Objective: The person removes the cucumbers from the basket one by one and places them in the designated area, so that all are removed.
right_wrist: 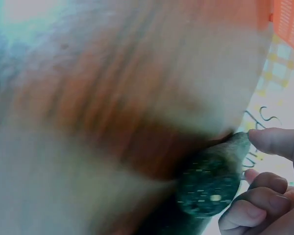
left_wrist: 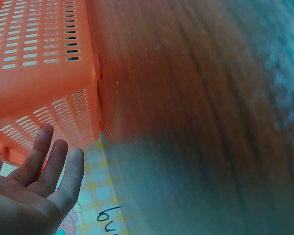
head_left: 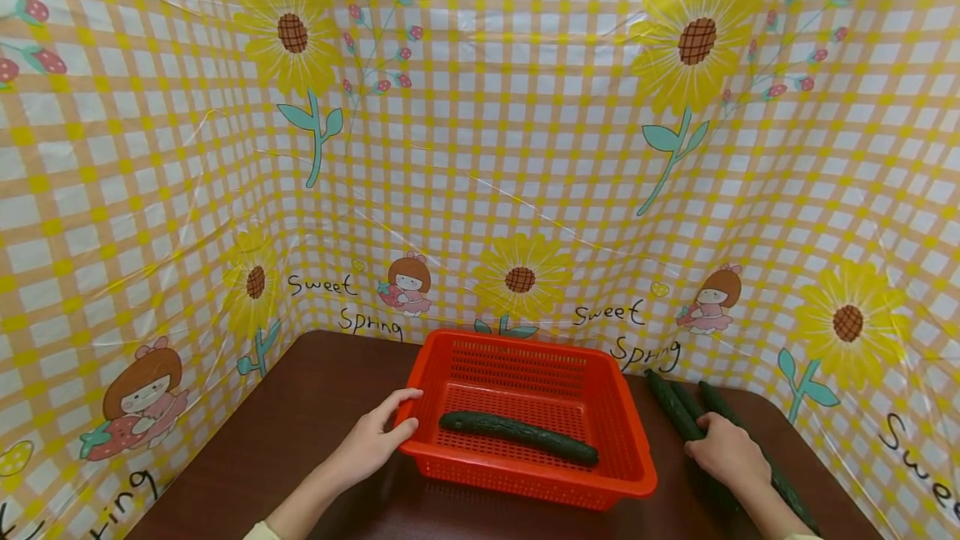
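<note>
A red plastic basket (head_left: 525, 486) with slotted walls stands on the table, and one dark green cucumber (head_left: 517, 432) lies across its floor. At the basket's left rim rests my left hand (head_left: 371, 440), thumb and forefinger touching the edge. Its other fingers (left_wrist: 68, 178) reach loosely outside the wall in the left wrist view. To the basket's right, several cucumbers lie side by side. My right hand (head_left: 727, 452) grips a cucumber (right_wrist: 210, 186) there between thumb and curled fingers. Another cucumber (head_left: 783, 490) lies along the hand's right side. The hand partly covers the group.
The dark brown table (head_left: 300, 390) extends left of the basket and in front of it. A checked cloth (head_left: 517, 148) with sunflowers hangs behind and at both sides, close to the table's edges. The basket's back rim stands near this cloth.
</note>
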Demonstrator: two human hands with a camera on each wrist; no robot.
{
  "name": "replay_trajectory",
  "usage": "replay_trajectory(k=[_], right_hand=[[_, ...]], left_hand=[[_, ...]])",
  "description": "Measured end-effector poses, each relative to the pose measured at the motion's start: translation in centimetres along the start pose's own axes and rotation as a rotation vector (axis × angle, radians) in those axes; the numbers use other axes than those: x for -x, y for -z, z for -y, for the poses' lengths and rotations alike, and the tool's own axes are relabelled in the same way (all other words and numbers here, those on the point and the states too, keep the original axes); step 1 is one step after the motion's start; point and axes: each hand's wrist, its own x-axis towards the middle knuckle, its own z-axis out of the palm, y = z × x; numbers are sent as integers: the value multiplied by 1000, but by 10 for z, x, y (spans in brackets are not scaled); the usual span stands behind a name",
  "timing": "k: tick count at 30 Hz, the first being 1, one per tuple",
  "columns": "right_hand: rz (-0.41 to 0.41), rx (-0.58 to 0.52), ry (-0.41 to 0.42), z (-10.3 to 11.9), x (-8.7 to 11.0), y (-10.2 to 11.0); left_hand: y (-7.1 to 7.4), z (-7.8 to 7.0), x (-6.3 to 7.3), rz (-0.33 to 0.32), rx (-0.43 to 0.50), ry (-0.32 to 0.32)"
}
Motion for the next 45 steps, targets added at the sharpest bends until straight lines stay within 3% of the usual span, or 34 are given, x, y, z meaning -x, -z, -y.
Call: replay_trajectory(k=[11, 27, 37, 45], right_hand=[[3, -17, 73, 24, -3, 14], [31, -110, 219, 70, 7, 43], [129, -161, 233, 90, 2, 53], [191, -183, 296, 105, -1, 57]], left_hand=[[1, 4, 1, 9, -38, 8], [1, 4, 1, 3, -24, 6], [2, 3, 0, 5, -28, -3], [1, 0, 1, 9, -8, -3]])
